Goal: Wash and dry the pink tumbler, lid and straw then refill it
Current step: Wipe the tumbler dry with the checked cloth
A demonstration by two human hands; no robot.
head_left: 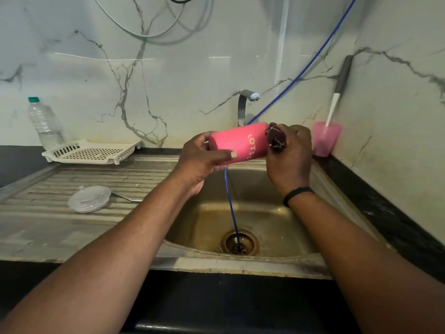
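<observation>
Pink tumbler (240, 144), smooth cylinder, sideways; dark cloth (276, 137) at mouth.

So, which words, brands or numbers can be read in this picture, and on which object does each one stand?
"LOT3": white letters along the side of the pink tumbler; a further character is cut off at its lower edge, unreadable.
Water bottle: no label readable.
Nothing else carries text.

Head view, close, looking down over sink (240, 213)
</observation>
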